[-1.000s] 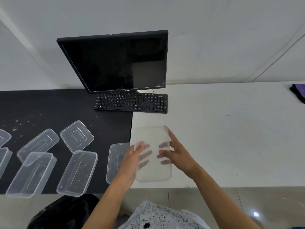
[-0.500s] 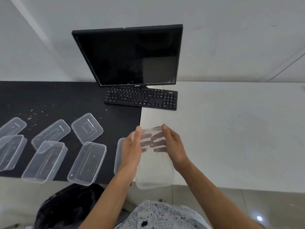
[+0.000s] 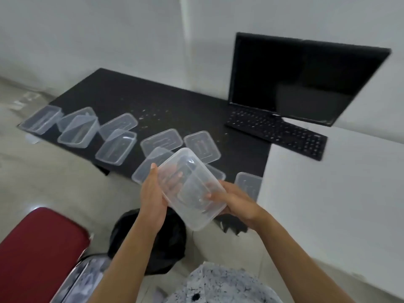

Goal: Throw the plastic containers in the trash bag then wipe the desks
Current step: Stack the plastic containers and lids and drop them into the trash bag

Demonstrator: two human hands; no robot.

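Note:
I hold a clear plastic container [image 3: 192, 189] in both hands, tilted, in front of the desks' edge. My left hand [image 3: 153, 197] grips its left side and my right hand [image 3: 234, 203] its right end. Below it on the floor lies a black trash bag [image 3: 161, 243], partly hidden by my left forearm. Several more clear containers and lids lie on the black desk [image 3: 153, 101], among them a container [image 3: 115, 147] and a lid [image 3: 202, 145]. Crumbs dot the black desk. A white desk [image 3: 338, 193] adjoins it on the right.
A black monitor [image 3: 295, 77] and keyboard [image 3: 277, 130] stand at the join of the two desks. A dark red chair seat [image 3: 37, 254] is at the lower left. Another lid [image 3: 249, 184] lies by the white desk's edge.
My view has swung left and down. Both hands have lifted the container off the white desk and carried it left, over the trash bag.

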